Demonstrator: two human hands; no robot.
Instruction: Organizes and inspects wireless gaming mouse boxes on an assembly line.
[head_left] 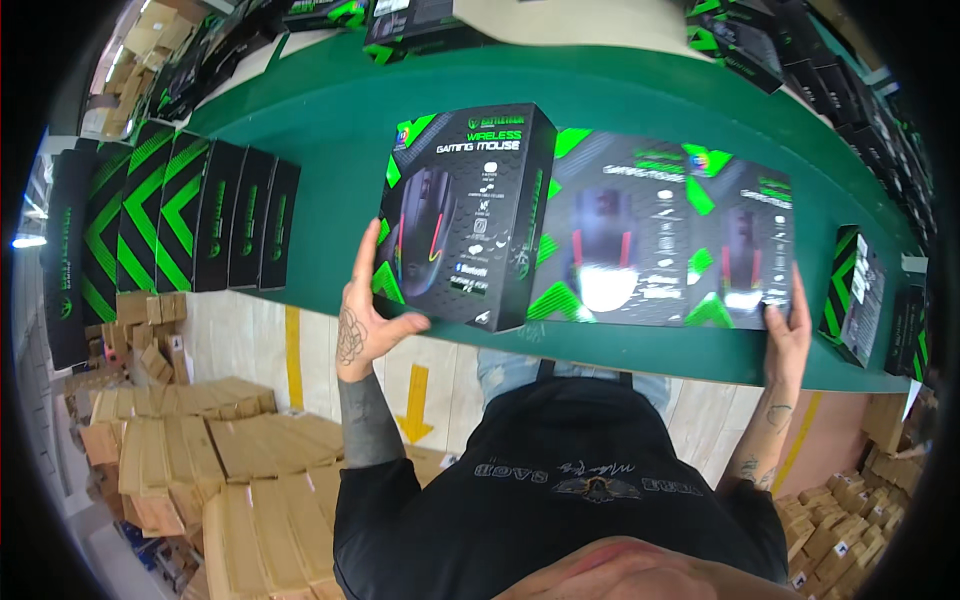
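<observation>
Three black and green computer mouse boxes stand side by side in a row in front of me: a left mouse box [460,215], a middle mouse box [625,230] and a right mouse box [740,240]. Each front has a picture of a dark mouse with red light strips. My left hand [370,322] grips the left box at its lower left side, thumb stretched along the bottom edge. At the other end, my right hand [788,335] holds the right box by its right edge. The left box looks nearer and slightly turned, showing its right side. Some fingers are hidden behind the boxes.
Beneath the boxes is a green table [330,90]. A row of similar boxes [185,215] stands at left, and another box [853,295] at right. More boxes [420,30] line the far edge. Brown cartons [220,440] are piled on the floor at lower left and lower right.
</observation>
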